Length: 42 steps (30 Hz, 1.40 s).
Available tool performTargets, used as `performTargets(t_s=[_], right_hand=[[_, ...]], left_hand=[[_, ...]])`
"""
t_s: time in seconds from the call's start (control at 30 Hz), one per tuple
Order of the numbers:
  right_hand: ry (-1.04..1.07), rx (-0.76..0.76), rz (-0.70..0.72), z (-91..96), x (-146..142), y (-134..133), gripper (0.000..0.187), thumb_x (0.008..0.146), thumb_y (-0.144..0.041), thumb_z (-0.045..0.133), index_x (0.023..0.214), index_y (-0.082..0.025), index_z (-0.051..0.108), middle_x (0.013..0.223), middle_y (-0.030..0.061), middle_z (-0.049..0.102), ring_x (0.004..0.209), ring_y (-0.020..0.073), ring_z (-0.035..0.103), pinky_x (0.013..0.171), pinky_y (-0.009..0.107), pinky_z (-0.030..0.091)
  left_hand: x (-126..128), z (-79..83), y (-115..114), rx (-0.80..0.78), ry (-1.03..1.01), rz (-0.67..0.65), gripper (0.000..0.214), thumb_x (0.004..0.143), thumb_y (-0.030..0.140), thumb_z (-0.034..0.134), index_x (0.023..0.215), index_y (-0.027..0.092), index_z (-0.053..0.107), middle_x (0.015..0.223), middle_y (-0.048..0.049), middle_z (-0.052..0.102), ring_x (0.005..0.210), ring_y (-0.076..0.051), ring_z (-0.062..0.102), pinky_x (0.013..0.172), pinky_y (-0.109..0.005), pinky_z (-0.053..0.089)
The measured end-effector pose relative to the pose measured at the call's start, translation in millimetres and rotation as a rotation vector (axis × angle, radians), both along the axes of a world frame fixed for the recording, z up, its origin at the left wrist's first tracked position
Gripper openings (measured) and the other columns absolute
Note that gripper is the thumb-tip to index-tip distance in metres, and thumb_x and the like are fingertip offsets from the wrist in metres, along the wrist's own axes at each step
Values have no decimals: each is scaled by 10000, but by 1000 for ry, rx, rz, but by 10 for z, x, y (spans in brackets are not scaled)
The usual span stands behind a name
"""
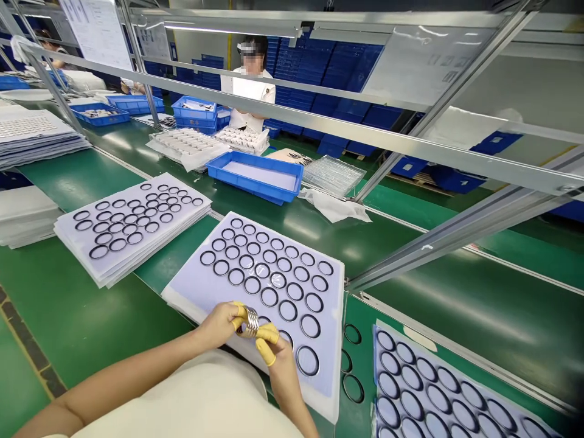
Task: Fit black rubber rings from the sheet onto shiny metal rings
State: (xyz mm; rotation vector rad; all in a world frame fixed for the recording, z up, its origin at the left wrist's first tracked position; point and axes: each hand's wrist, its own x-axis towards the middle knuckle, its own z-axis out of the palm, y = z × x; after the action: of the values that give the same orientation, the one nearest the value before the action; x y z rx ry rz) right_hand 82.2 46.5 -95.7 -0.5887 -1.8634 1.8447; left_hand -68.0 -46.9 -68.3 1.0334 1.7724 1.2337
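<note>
While the left hand (218,325) and the right hand (278,360) hold a ribbed silver stack of thin metal rings (250,320) between them, yellow rubber finger cots (267,333) cover several fingertips. Each grip is closed on an end of the stack, pinching it from both sides, with the fingers curled in and the stack held clear of the surface below. The stack sits over the lower part of a white rectangular foam sheet (182,298), which is set with rows of round black rings (307,361) and lies on a green conveyor tabletop (68,322). Three loose black rings (352,388) lie on the tabletop just right of that sheet. To its left is a pile of similar white sheets with black rings (132,228), and a second ringed sheet (438,389) lies at the lower right. Farther along stand an open blue plastic tray (253,176) and a clear plastic tray (333,175), beside a crumpled white plastic bag (333,208). Beyond an aluminium frame rail (319,128), a co-worker in a white top (249,91) stands with folded arms.
</note>
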Motion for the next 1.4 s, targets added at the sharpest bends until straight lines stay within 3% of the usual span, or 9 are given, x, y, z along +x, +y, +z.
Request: performTargets(t_s=[0.23,0.4,0.57,0.63,0.77,0.93,1.07,1.23,1.4], right_hand=[[18,-257,-42,25,-141,-222,236,748,-433,699,842,-220,735,818,51,682,772,217,588,776,382,495],[37,-210,-113,20,-133,-278,368,787,-560,595,768,-217,725,739,51,679,715,215,584,715,370,509],[-83,85,-252,-13,-200,-266,350,861,-501,527,847,-209,719,780,70,672,756,234,600,699,381,501],[-150,277,-328,-75,-271,-256,297,863,-449,551,836,-209,725,815,86,651,805,251,576,729,405,473],[-263,674,-384,-286,-447,-300,216,876,-335,560,810,-230,737,786,100,624,793,267,511,730,432,390],[-352,1006,-348,-445,-509,-378,215,912,-231,517,849,-217,722,788,98,617,775,256,494,672,391,363],[-399,1175,-359,-386,-624,-399,198,920,-217,511,927,-165,703,823,119,613,784,260,472,660,385,354],[-418,1304,-184,-373,-990,-496,145,890,-219,575,972,-210,694,821,74,638,785,241,501,692,380,372],[-439,1357,-121,-380,-1098,-513,163,885,-193,574,1002,-193,687,849,90,649,785,248,512,690,392,371]], left_hand=[[88,-90,8,12,328,-136,199,683,16,431,628,158,557,777,-52,589,713,-160,518,699,-281,431],[-26,12,28,58,382,-273,241,749,25,428,698,164,619,909,-62,645,795,-155,579,766,-275,481],[-312,-47,-174,272,394,-289,291,852,119,461,1022,204,680,1437,-105,416,1265,-234,455,1053,-382,387],[-475,-166,-279,292,375,-199,300,867,137,463,1065,224,670,1445,-94,412,1311,-234,412,1081,-410,364],[-759,-450,-429,125,303,-37,292,872,136,451,1045,218,671,1405,-108,464,1255,-219,482,1057,-430,403],[-849,-640,-521,63,265,-18,307,842,115,487,1055,227,677,1364,-102,517,1245,-232,494,1051,-453,409],[-874,-681,-546,41,230,-2,314,827,112,501,1062,220,680,1353,-107,528,1226,-238,512,1049,-458,410],[-1036,-739,-535,27,207,86,332,842,124,476,1116,200,646,1393,-115,483,1257,-231,479,1077,-467,375],[-1170,-828,-597,24,175,188,326,823,124,499,1095,218,652,1368,-89,514,1263,-223,474,1092,-474,355]])
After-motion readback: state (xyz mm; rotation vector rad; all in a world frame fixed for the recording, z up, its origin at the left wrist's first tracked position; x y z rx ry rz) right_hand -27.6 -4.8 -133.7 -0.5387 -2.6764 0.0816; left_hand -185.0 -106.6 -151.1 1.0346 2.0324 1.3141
